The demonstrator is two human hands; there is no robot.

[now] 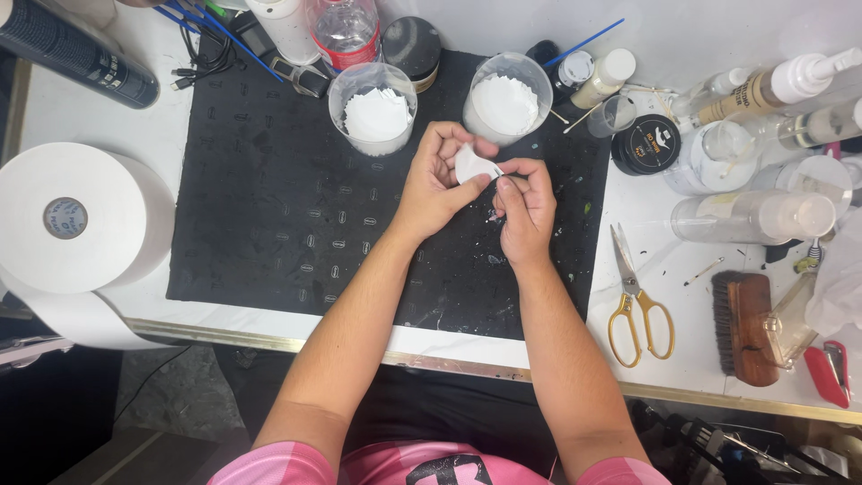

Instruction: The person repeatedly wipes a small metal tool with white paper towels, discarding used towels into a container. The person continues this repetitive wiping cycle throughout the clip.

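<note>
A person seated at a white worktable pinches a small white pad (473,165) between both hands over a black mat (269,216). The left hand (437,180) curls around the pad while the right hand (523,205) closes its fingertips on the pad's edge. 2 clear cups (371,106) of white pads stand just behind; yellow-handled scissors (636,301) lie to the right. The step appears to be separating or shaping the pad, which calls for a careful, steady pull.

Top: pink short-sleeved shirt (431,462) with a black mark on the chest
Forearms: 2, bare from the sleeves down
Wrists, fingers: no watch, no rings, no gloves
</note>
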